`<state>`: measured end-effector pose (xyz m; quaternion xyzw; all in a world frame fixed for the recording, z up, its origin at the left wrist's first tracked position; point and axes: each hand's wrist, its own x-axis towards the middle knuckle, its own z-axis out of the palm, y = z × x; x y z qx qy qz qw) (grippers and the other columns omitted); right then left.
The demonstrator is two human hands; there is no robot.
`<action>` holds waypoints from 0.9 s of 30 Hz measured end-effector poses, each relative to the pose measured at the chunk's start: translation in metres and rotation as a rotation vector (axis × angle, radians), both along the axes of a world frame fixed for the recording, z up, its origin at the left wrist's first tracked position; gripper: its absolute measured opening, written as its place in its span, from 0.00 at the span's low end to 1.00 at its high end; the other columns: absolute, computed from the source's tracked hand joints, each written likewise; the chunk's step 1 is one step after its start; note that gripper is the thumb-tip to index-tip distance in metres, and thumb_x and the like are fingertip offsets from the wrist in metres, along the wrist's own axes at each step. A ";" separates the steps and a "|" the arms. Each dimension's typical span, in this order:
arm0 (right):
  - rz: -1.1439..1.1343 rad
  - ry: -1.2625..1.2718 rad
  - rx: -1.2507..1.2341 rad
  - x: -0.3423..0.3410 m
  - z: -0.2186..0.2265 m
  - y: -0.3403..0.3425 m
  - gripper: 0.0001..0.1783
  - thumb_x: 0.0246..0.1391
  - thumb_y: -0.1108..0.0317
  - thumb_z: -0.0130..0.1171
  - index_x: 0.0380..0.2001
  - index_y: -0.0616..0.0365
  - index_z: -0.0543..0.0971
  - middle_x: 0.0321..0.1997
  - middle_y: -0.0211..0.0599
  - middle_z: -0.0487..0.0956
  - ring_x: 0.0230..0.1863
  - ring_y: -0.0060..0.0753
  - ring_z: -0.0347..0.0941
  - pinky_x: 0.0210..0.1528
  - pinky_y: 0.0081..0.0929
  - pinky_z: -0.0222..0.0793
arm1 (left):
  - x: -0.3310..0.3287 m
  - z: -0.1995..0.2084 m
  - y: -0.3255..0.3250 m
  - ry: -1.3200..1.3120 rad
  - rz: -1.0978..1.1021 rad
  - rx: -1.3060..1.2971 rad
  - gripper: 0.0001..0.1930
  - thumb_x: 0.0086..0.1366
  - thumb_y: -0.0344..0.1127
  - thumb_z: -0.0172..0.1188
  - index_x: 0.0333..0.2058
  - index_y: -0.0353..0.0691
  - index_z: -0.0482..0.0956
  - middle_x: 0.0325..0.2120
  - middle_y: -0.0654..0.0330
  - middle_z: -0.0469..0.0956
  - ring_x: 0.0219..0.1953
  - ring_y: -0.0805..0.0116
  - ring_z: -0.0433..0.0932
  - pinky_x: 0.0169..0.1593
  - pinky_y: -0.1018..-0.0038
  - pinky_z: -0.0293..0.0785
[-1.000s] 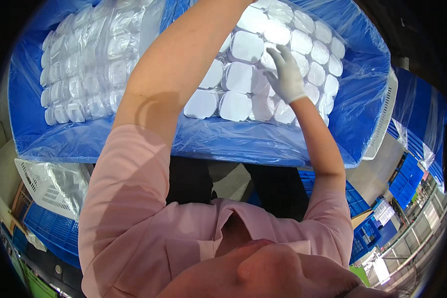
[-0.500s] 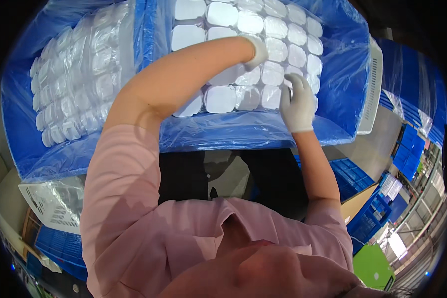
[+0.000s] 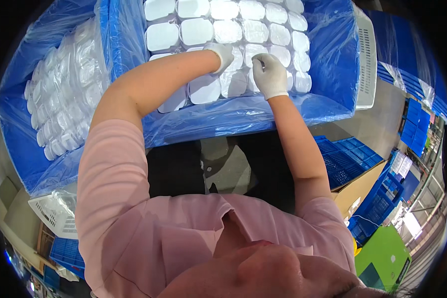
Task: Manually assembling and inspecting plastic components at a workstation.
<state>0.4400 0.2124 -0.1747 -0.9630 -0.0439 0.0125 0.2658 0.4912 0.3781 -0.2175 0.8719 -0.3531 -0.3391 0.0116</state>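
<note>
My left hand [image 3: 223, 55], in a white glove, reaches over the rows of white rounded-square containers [image 3: 196, 32]. Its fingers point down and are mostly hidden by the hand itself. Close beside it on the right, my gloved right hand [image 3: 270, 77] is over the nearer rows, its fingers curled in and closed; what they hold, if anything, is hidden. The containers stand packed side by side in a crate lined with blue plastic film [image 3: 203, 124]. Both hands are low over the container tops, but I cannot tell whether they touch.
Left of this crate, a second blue-lined crate holds similar containers [image 3: 64, 99] under clear film. White crate walls [image 3: 366, 59] show at the right and lower left. Blue crates [image 3: 350, 154], a cardboard box [image 3: 360, 186] and a green panel [image 3: 382, 258] lie to my right.
The view has shifted, so the crates sit further left. My right hand has moved left toward my left hand, and its fingers have curled in from a spread pose.
</note>
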 end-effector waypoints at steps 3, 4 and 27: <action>-0.003 0.047 -0.011 0.001 0.001 -0.003 0.10 0.53 0.64 0.56 0.33 0.58 0.82 0.35 0.44 0.81 0.34 0.43 0.78 0.39 0.33 0.72 | 0.000 -0.004 -0.001 -0.009 0.005 0.010 0.22 0.52 0.31 0.64 0.49 0.36 0.78 0.55 0.50 0.70 0.53 0.52 0.76 0.48 0.59 0.76; -0.017 0.070 0.014 0.001 0.003 0.000 0.10 0.52 0.65 0.55 0.31 0.57 0.82 0.35 0.45 0.80 0.36 0.47 0.77 0.41 0.36 0.72 | 0.001 -0.009 0.000 -0.020 0.016 0.001 0.22 0.52 0.31 0.64 0.49 0.36 0.78 0.55 0.50 0.70 0.53 0.52 0.76 0.49 0.59 0.76; -0.048 0.006 0.024 0.003 -0.005 0.006 0.10 0.51 0.64 0.55 0.31 0.55 0.83 0.33 0.49 0.80 0.38 0.52 0.77 0.42 0.39 0.72 | -0.074 0.016 -0.036 -0.151 -0.194 -0.016 0.10 0.57 0.31 0.58 0.38 0.43 0.84 0.39 0.56 0.82 0.39 0.59 0.83 0.37 0.59 0.79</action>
